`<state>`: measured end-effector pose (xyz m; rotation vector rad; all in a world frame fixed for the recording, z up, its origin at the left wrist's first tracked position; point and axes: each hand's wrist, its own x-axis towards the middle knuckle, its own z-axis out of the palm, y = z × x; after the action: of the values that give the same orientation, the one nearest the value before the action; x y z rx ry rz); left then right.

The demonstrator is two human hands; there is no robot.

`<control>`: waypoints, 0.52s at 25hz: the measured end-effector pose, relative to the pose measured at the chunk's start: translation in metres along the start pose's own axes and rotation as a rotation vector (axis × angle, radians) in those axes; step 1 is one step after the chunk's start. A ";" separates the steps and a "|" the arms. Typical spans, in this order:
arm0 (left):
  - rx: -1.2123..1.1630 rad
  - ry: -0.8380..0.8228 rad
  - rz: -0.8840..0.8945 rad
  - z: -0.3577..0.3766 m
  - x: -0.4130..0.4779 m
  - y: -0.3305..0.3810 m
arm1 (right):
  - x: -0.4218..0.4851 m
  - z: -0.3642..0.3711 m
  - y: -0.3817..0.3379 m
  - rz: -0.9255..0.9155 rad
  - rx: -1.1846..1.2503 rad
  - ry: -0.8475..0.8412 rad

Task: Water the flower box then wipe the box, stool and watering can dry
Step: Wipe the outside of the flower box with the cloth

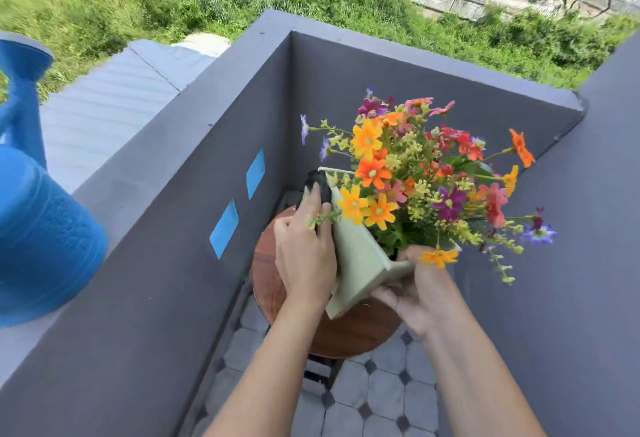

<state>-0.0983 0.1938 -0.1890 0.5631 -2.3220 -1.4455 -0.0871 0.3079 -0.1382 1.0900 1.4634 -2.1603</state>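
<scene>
A pale green flower box (360, 263) full of orange, red and purple flowers (415, 173) rests tilted on a round wooden stool (353, 332) in the balcony corner. My left hand (304, 249) presses a dark cloth (317, 182) against the box's left side; most of the cloth is hidden under my fingers. The box's near end is gripped from below by my right hand (412, 294). A blue watering can (41, 228) stands apart on the wall ledge at the far left.
Grey balcony walls (173, 228) close in on the left, back and right of the stool. Two blue tape patches (225, 225) mark the left wall. The floor has grey octagonal tiles (377, 398). Grass and a roof lie beyond.
</scene>
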 end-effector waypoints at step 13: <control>0.297 -0.226 0.106 -0.009 0.002 -0.029 | 0.008 -0.040 -0.053 -0.265 0.127 0.029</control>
<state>-0.0910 0.1744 -0.2109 0.3607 -2.7243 -1.1764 -0.1087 0.3671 -0.1171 1.0206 1.5798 -2.4580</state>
